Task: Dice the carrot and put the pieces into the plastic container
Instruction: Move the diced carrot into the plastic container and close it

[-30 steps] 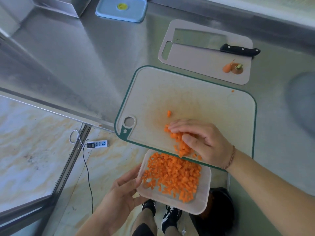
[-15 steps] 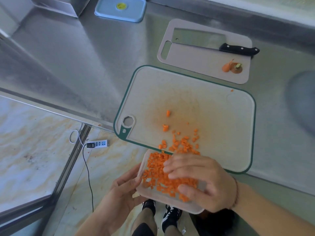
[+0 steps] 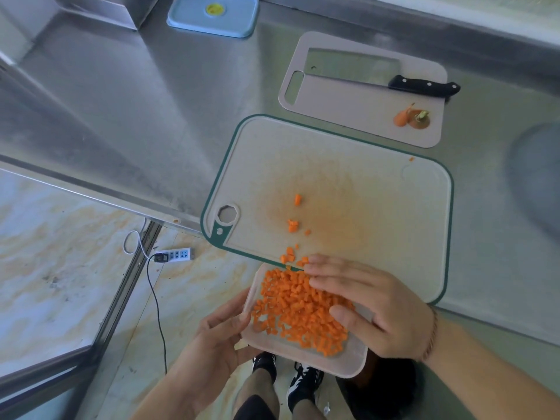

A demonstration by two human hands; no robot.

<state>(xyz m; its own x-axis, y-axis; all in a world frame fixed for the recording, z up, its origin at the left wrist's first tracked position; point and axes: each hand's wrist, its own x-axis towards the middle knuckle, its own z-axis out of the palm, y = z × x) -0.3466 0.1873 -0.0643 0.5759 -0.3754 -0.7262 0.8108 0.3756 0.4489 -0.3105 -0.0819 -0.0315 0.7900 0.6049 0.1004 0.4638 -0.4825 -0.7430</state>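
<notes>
Right hand (image 3: 372,307) back over container (image 3: 351,363), sweeping

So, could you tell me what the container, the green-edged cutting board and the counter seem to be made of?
Container: likely translucent plastic, matte; the left hand gripping it shows faintly through the wall.
Green-edged cutting board: probably plastic or composite, speckled beige, stained orange.
Counter: looks like brushed stainless steel, given its grey sheen and soft reflections.
</notes>
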